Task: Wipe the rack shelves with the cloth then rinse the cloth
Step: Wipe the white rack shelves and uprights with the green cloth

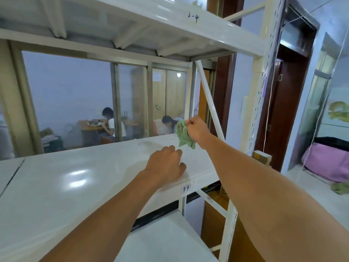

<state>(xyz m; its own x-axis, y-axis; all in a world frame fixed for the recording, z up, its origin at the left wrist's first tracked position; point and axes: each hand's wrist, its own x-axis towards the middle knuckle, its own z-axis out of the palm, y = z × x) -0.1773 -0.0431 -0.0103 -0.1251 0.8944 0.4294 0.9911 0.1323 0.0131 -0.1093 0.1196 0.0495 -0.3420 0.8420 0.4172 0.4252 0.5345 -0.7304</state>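
From the head view, the right hand is raised above the far right corner of the middle shelf, its fingers closed tight round a bunched green cloth. The cloth hangs from the fist, its lower end just over the shelf surface; whether it touches cannot be told. It sits close to the diagonal brace that slants down behind the hand.

The left hand rests on the same shelf near the front edge, holding nothing, with its fingers loosely bent and their tips on the white surface. It lies nearer the camera than the cloth and a little to its left. A faint grey smudge marks the shelf beyond it.

On the front lip under the left hand is a label reading "3-4". The top shelf carries another, "2-4". A lower shelf shows between the forearms.

Behind the rack is a window – two people sit in the room beyond. At right, past the perforated post, a second green rag lies on a pale ledge below a pink bundle.
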